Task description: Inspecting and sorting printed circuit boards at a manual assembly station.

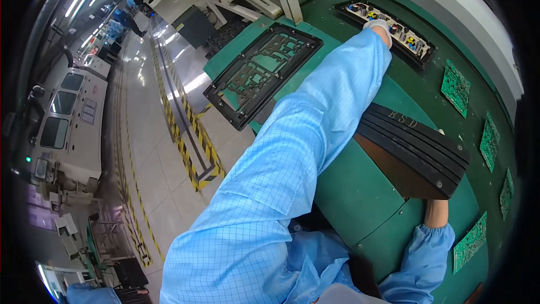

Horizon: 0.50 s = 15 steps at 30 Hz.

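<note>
Workbench (360, 191): block (413, 146) mostly hides right hand (437, 209).

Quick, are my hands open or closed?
Left hand: at the component-filled tray; grip can't be told.
Right hand: mostly hidden behind the black ribbed block; can't be told.

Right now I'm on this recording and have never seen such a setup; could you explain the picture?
There is no robot: a person in blue checked sleeves works with their hands, seen from a fisheye camera on their head, so straight edges bend. The left hand reaches to a long black tray of components. The right hand is mostly hidden by a ridged black box, which it appears to hold. Farther left, a black openwork frame lies on the green work surface; green circuit boards lie along the right.
</note>
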{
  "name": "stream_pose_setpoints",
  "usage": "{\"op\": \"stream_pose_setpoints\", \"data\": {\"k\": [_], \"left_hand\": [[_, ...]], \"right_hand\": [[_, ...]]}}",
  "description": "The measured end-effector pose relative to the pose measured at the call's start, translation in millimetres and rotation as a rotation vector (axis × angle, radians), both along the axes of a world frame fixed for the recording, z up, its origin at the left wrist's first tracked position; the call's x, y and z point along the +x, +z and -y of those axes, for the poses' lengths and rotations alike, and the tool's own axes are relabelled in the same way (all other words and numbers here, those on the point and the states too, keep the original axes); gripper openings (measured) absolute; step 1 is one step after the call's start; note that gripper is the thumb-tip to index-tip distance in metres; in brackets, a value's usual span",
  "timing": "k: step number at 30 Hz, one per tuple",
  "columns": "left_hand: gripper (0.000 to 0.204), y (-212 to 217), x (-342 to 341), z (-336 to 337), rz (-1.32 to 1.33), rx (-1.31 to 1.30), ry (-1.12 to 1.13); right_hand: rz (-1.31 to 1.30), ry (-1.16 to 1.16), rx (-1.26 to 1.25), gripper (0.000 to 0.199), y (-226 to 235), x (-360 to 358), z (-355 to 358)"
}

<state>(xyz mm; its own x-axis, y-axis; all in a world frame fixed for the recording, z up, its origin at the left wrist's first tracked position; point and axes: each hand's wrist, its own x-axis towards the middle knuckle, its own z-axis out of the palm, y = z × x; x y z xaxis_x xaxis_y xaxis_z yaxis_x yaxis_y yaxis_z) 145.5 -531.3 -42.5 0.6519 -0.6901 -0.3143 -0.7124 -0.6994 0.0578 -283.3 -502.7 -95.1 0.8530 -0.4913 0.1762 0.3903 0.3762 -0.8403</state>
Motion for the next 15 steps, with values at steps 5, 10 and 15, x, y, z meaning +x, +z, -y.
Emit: {"op": "stream_pose_setpoints", "data": {"k": [5, 10, 15], "left_hand": [[0.032, 42.0, 27.6, -33.3, 0.43, -0.174, 1.144], [0.028, 47.9, 58.9, -54.9, 0.621, -0.398, 1.692], [0.025, 54.4, 94.1, -105.8, 0.636, -0.869, 1.881]], "right_hand": [[0.011, 0.02, -0.108, 0.043, -27.8, 2.1, 25.1], [0.18, 0.318, -0.032, 0.053, -43.6, 7.8, 43.4], [0.17, 0.367, 0.021, 0.052, -101.8, 36.3, 99.9]]}}
